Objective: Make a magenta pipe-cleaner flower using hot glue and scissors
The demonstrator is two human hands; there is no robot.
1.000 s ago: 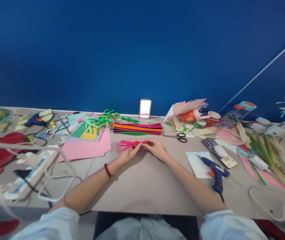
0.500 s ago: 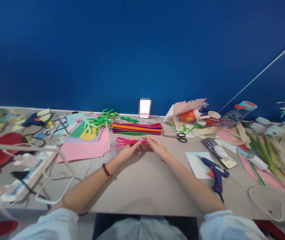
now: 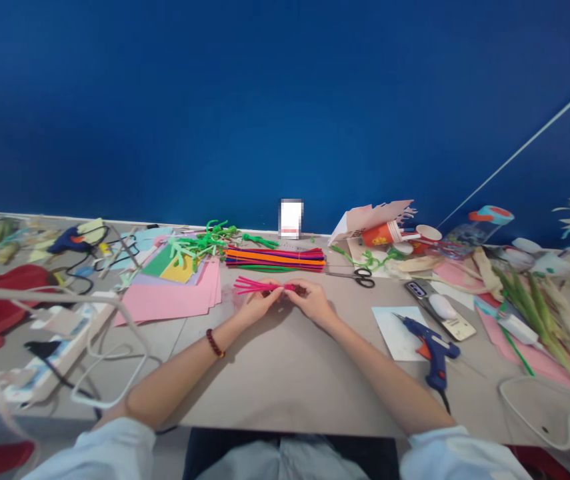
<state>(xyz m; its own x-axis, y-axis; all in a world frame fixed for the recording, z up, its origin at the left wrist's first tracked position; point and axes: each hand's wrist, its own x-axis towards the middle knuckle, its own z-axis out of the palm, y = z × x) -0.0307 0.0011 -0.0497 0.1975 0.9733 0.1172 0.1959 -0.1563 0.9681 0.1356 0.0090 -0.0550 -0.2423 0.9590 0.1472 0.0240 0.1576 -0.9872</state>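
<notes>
A small bunch of bright pink pipe cleaners [image 3: 251, 285] lies across both hands, its loose ends fanning out to the left. My left hand [image 3: 261, 304] is closed round the middle of the bunch, thumb on top. At the bunch's right end, my right hand [image 3: 312, 300] pinches the pink stems with thumb and fingertips. The two hands nearly meet, and the fingers partly hide the gathered end. Just beyond them lies a thick bundle of orange, red, purple and green pipe cleaners [image 3: 275, 257].
Black-handled scissors [image 3: 363, 277] lie right of the bundle. A blue glue gun [image 3: 435, 350] rests partly on white paper near a phone [image 3: 417, 289]. Leftward are pink paper sheets [image 3: 165, 300], green pipe-cleaner shapes [image 3: 209, 237] and a power strip [image 3: 65, 353] with looping cables.
My right hand has shifted its fingers at the bunch's right end, its knuckles now more bent. The left hand keeps its hold, and the view has shifted slightly.
</notes>
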